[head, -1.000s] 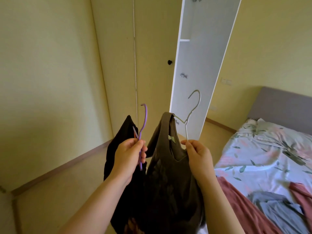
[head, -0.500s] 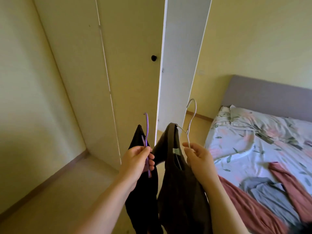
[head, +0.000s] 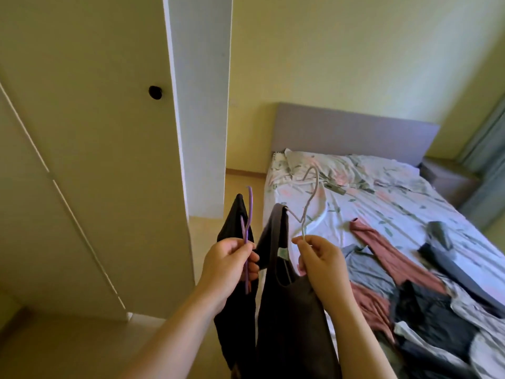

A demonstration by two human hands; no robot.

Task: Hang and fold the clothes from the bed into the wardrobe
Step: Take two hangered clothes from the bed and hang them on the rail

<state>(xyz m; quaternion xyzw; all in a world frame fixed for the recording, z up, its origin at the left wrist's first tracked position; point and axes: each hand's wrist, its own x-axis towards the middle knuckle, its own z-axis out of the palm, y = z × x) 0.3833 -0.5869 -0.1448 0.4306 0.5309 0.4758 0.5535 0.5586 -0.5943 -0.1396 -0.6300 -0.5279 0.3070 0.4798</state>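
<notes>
My left hand [head: 231, 265] grips a purple hanger [head: 248, 214] with a black garment [head: 235, 228] hanging from it. My right hand [head: 321, 258] pinches the stem of a white wire hanger [head: 310, 198] that carries a dark grey-brown top [head: 289, 324]. Both garments hang side by side in front of me, between the wardrobe [head: 90, 132] on the left and the bed [head: 382, 203] on the right. The wardrobe's white door [head: 200, 105] stands open edge-on; its inside is hidden.
Several loose clothes lie on the floral sheet: a dusty pink garment [head: 382, 247], a grey-blue top [head: 363, 266], dark items [head: 442, 305]. A grey headboard [head: 355, 135] backs the bed. A closed wardrobe door has a black knob [head: 155, 92]. Curtain [head: 489, 160] at far right.
The view has swung right and down: the wardrobe slid left and more of the bed with its clothes came into sight. Both hands keep the same hold on their hangers.
</notes>
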